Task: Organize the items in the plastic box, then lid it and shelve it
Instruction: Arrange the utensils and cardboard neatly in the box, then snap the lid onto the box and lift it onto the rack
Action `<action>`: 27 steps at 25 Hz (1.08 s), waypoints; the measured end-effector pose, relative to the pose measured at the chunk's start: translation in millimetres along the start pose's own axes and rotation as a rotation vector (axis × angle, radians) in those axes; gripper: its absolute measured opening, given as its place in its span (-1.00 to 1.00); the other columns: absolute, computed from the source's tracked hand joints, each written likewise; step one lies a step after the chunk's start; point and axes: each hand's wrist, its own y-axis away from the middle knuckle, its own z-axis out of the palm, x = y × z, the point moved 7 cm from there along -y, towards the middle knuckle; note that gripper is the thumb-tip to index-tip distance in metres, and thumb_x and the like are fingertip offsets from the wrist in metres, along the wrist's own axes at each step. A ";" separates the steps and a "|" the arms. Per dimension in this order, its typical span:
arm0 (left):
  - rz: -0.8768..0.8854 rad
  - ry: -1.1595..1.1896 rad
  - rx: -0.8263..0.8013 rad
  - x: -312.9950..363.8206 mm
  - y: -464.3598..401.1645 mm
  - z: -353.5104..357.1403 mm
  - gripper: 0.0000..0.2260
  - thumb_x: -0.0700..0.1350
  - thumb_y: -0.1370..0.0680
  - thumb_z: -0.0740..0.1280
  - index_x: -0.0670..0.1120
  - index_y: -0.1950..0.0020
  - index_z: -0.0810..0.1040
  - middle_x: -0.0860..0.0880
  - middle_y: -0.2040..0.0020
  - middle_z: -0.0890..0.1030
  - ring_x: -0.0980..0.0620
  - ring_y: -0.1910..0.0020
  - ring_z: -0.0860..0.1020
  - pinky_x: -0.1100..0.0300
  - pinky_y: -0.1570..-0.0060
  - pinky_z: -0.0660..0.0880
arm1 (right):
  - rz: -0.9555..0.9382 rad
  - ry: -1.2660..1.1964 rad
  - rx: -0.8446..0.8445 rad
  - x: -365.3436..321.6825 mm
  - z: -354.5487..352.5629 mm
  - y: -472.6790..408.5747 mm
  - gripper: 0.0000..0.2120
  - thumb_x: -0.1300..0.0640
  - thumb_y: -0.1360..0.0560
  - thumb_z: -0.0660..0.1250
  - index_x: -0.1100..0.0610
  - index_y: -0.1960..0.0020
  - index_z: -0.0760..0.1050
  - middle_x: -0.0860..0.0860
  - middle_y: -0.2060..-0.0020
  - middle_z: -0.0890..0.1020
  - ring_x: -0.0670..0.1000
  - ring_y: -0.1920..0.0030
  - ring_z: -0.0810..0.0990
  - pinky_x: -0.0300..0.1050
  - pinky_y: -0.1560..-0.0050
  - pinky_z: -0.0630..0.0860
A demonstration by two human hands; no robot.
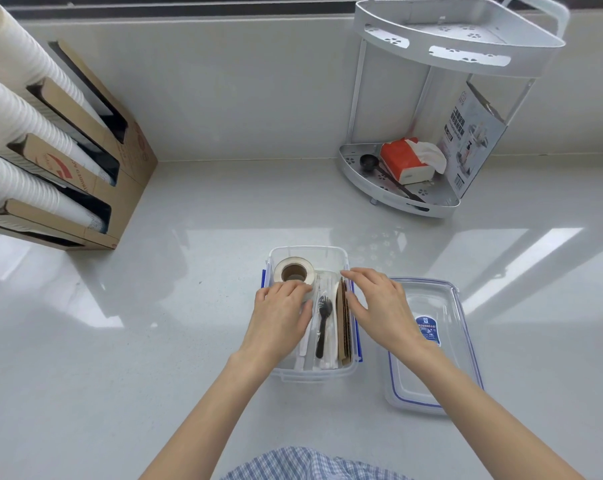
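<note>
A clear plastic box with blue side clips stands open on the counter in front of me. Inside it lie a roll of tape at the far left, a wrapped black fork in the middle and brown cardboard sleeves standing on edge along the right wall. My left hand rests palm down in the box's left half, fingertips touching the tape roll. My right hand hovers over the right rim, fingers spread beside the sleeves. The clear lid with a blue seal lies flat to the right.
A white two-tier corner shelf stands at the back right; its lower tier holds a tissue pack, a black scoop and a printed card. A cardboard cup dispenser with stacked white cups stands at the left.
</note>
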 end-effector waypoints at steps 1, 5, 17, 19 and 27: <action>0.004 0.003 0.006 6.0 -0.3 0.2 -0.68 -0.06 -0.59 0.06 -0.03 -0.34 0.33 0.05 -0.37 0.40 0.08 -0.37 0.29 0.16 -0.33 0.12 | 0.018 -0.007 -0.006 4.9 -1.7 1.6 -0.64 0.11 -0.57 0.13 0.03 -0.36 0.35 -0.03 -0.34 0.44 0.00 -0.37 0.35 -0.09 -0.36 0.18; 0.051 -0.004 0.013 34.4 -5.0 6.1 -0.66 -0.09 -0.59 0.06 -0.07 -0.35 0.31 0.00 -0.38 0.39 0.02 -0.38 0.29 0.12 -0.35 0.18 | 0.116 -0.008 -0.034 27.2 -8.7 10.2 -0.61 0.14 -0.56 0.12 0.05 -0.39 0.30 0.01 -0.36 0.41 0.03 -0.38 0.33 -0.07 -0.36 0.19; 0.125 -0.054 -0.148 116.5 -18.8 82.3 -0.67 -0.12 -0.43 0.14 -0.24 -0.09 0.49 -0.19 -0.04 0.59 -0.20 0.02 0.59 0.10 0.06 0.54 | 0.479 0.056 -0.122 124.5 -32.0 48.0 -0.58 0.11 -0.55 0.13 0.15 -0.39 0.24 0.16 -0.31 0.35 0.18 -0.32 0.31 0.03 -0.28 0.28; 0.034 -0.127 -0.282 115.6 -15.5 100.9 -0.61 -0.12 -0.50 0.12 -0.28 -0.27 0.32 -0.27 -0.20 0.46 -0.24 -0.18 0.46 0.02 -0.19 0.38 | 0.524 0.071 -0.146 136.5 -31.7 54.2 -0.57 0.11 -0.54 0.13 0.17 -0.39 0.23 0.19 -0.30 0.34 0.20 -0.31 0.30 0.04 -0.27 0.29; -0.141 -0.111 -0.443 113.2 -6.3 131.5 -0.42 -0.04 -0.56 0.08 -0.23 -0.45 -0.12 -0.24 -0.50 0.03 -0.17 -0.49 0.02 -0.04 -0.45 -0.01 | 0.607 0.011 -0.206 158.7 -22.9 68.1 -0.50 0.15 -0.53 0.15 0.23 -0.42 0.12 0.25 -0.25 0.32 0.27 -0.26 0.31 0.07 -0.22 0.35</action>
